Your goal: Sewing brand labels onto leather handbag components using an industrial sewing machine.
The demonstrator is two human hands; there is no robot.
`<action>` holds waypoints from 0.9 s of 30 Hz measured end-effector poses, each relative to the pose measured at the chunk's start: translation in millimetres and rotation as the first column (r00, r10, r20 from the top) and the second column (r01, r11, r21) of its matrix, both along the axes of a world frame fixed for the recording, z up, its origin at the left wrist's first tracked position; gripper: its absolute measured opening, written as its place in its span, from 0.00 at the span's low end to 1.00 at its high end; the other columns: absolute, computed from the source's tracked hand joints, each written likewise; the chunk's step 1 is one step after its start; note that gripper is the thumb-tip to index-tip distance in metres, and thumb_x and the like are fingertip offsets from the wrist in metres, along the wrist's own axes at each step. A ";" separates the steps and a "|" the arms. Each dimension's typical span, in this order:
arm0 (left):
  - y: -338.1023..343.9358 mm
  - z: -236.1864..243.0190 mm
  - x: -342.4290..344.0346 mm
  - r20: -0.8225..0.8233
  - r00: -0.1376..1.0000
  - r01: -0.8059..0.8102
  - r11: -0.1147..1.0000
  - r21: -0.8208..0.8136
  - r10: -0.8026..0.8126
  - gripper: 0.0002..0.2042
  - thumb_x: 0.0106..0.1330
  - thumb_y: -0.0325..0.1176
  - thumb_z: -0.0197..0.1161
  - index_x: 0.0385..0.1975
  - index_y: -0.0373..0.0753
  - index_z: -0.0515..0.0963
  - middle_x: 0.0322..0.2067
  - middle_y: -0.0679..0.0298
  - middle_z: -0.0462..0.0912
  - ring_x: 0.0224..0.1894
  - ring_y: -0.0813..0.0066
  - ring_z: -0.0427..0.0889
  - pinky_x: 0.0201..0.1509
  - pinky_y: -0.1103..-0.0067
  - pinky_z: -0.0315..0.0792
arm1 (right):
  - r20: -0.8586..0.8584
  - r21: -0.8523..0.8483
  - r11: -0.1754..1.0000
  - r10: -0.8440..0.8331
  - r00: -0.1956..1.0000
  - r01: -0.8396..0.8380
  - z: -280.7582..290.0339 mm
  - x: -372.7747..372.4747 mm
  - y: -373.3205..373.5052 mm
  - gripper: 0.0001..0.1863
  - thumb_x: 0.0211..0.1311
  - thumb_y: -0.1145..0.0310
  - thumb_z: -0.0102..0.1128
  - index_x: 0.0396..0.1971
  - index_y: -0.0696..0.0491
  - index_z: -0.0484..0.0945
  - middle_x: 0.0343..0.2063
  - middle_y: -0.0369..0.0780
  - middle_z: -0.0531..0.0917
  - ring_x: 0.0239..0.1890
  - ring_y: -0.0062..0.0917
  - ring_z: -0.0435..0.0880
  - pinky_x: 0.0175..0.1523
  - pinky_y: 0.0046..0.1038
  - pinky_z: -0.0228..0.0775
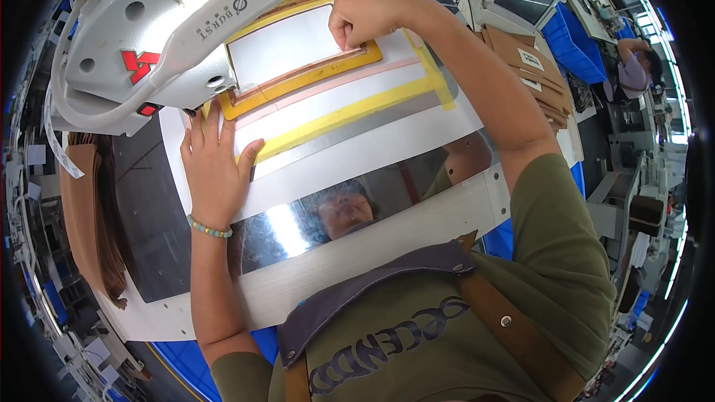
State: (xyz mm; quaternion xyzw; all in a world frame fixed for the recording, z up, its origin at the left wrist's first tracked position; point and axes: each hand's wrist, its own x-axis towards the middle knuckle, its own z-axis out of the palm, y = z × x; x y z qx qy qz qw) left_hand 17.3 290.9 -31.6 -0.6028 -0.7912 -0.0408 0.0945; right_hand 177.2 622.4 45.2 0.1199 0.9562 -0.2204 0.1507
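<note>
Seemingly aligning the yellow frame (320, 74), the right hand (363, 21) is curling at its near-right corner, grasp unclear; the left hand (216, 171) is lying unclenched near-left; next calling for steadiness.

Flat yellow rectangular frame (313, 74) on a white sheet (320, 111)

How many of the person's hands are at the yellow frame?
2: the left hand, spread by the near left corner of the yellow frame, partly hidden by the machine; the right hand, curled, at its right end.
</note>
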 end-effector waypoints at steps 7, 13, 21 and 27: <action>-0.7 -4.5 -2.0 0.000 1.000 -0.003 1.000 0.015 0.003 0.33 0.79 0.55 0.55 0.75 0.38 0.68 0.77 0.52 0.64 0.80 0.46 0.56 0.79 0.55 0.51 | 0.085 0.215 0.976 -0.002 0.996 -0.017 2.8 -10.3 -10.1 0.05 0.54 0.75 0.67 0.29 0.52 0.90 0.31 0.39 0.90 0.35 0.28 0.88 0.39 0.33 0.77; -1.2 -8.9 -2.8 0.036 0.999 -0.009 0.998 0.059 0.007 0.34 0.77 0.58 0.56 0.73 0.39 0.71 0.77 0.53 0.64 0.80 0.47 0.55 0.79 0.52 0.49 | -0.206 0.130 0.991 0.020 0.978 0.007 6.5 -5.3 -11.7 0.08 0.61 0.77 0.56 0.33 0.51 0.85 0.36 0.41 0.86 0.44 0.30 0.83 0.48 0.34 0.74; -0.4 -13.2 -4.0 0.056 0.998 -0.001 0.993 0.118 -0.005 0.31 0.78 0.54 0.56 0.73 0.39 0.70 0.78 0.53 0.63 0.81 0.47 0.54 0.80 0.54 0.47 | -0.023 0.360 0.930 0.088 0.996 -0.074 -12.5 7.4 -20.3 0.06 0.62 0.78 0.51 0.29 0.54 0.78 0.31 0.45 0.81 0.41 0.36 0.80 0.47 0.36 0.71; -0.6 -13.2 -3.3 0.100 0.995 0.001 0.990 0.139 -0.015 0.32 0.77 0.56 0.57 0.71 0.38 0.72 0.77 0.53 0.63 0.80 0.47 0.54 0.79 0.54 0.47 | -0.325 0.184 0.983 0.080 0.942 -0.020 -7.5 -19.5 -33.2 0.10 0.67 0.75 0.51 0.40 0.55 0.82 0.38 0.44 0.85 0.38 0.33 0.83 0.49 0.34 0.74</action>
